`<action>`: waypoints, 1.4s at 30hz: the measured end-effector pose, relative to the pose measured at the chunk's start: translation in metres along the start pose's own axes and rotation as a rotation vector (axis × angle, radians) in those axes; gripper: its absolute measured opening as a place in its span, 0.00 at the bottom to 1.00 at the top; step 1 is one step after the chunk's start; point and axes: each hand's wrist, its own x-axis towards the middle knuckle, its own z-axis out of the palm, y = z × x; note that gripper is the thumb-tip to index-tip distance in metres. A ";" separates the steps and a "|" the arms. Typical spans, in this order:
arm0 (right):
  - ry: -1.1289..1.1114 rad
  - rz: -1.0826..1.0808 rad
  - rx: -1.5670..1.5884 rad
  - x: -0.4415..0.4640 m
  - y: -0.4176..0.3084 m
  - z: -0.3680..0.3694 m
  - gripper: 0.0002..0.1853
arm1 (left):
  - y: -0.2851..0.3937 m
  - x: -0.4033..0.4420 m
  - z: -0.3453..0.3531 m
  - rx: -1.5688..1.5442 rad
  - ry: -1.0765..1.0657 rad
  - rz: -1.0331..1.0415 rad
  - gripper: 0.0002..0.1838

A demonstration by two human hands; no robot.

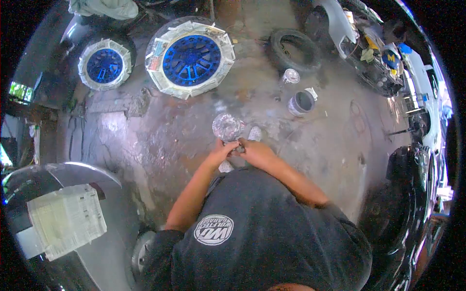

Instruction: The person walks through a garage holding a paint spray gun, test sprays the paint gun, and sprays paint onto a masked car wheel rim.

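Note:
My left hand [224, 150] and my right hand [254, 152] meet in front of my body, with fingers closed around a small greyish thing [238, 148] that they mostly hide. What it is I cannot make out. Just beyond my fingers is a round, silvery, paint-smeared container [228, 127], seen from above. Whether it is joined to the thing in my hands or stands apart on the floor I cannot tell. My shoes show below it, one [255, 133] to its right.
Two blue wheels, a large one [191, 58] and a smaller one [104, 65], have paper-masked tyres. A bare tyre [293, 51], a small can [291, 76] and a grey bucket [301, 103] stand ahead right. A car panel with paper [68, 218] is at left; car bodies line the right.

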 end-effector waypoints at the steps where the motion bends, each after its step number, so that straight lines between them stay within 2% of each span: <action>1: 0.020 -0.020 -0.009 0.001 0.004 0.002 0.33 | 0.013 -0.008 0.003 0.007 -0.019 0.032 0.45; 4: 0.080 -0.124 -0.041 0.000 0.006 -0.002 0.29 | 0.027 -0.016 0.004 0.068 -0.026 0.105 0.43; 7: 0.083 -0.163 0.029 0.001 0.008 0.000 0.28 | 0.029 -0.024 0.013 -0.005 0.175 0.204 0.49; 10: -0.013 -0.096 0.202 -0.006 -0.013 -0.015 0.27 | 0.037 -0.037 0.013 0.146 0.262 0.106 0.56; 13: -0.007 -0.145 0.354 0.004 0.007 0.011 0.27 | 0.010 -0.018 0.001 0.388 0.366 0.124 0.63; 16: -0.027 -0.141 0.387 0.007 0.015 0.018 0.28 | 0.036 -0.033 0.006 0.424 0.314 0.002 0.65; 19: -0.049 -0.075 0.364 0.007 0.021 0.024 0.30 | 0.012 -0.017 0.000 0.333 0.238 -0.054 0.64; 22: -0.127 0.031 0.319 0.006 0.017 0.016 0.29 | 0.021 -0.025 0.011 0.116 0.169 -0.001 0.65; 26: -0.100 0.073 0.281 -0.001 0.005 0.004 0.31 | 0.007 -0.013 0.007 0.171 0.202 -0.061 0.66; 29: -0.066 0.051 0.313 -0.001 0.007 0.009 0.32 | 0.011 -0.016 0.009 0.047 0.203 -0.043 0.68; 35: -0.080 0.065 0.263 -0.004 -0.001 0.000 0.32 | 0.007 -0.016 0.009 0.138 0.231 0.006 0.67; 38: -0.158 0.070 0.318 0.000 -0.001 -0.001 0.32 | 0.026 -0.029 0.009 0.186 0.203 -0.086 0.65; 42: -0.125 0.038 0.411 0.010 0.006 0.017 0.34 | 0.023 -0.031 0.000 0.070 0.214 -0.067 0.60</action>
